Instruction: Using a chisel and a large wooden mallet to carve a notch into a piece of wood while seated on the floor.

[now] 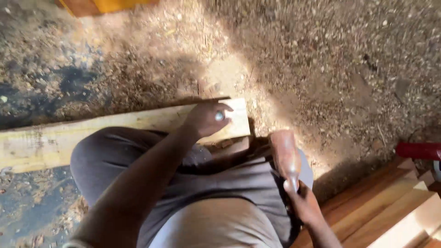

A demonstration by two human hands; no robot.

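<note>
A pale wooden plank [50, 140] lies across the sawdust-covered ground and under my raised knee. My left hand [207, 117] rests on the plank's right end, fingers pinched around a small shiny metal piece, perhaps a nail. My right hand [303, 202] grips the lower end of a reddish-brown wooden tool handle or mallet [285, 154], blurred, held upright above my lap to the right of the plank's end.
Grey trousers [110, 160] cover my knee in the centre. Stacked reddish and pale wooden boards [395, 211] lie at the lower right, with a red object [418, 150] beyond them. An orange-yellow board edge [105, 5] shows at the top. Sawdust covers the ground.
</note>
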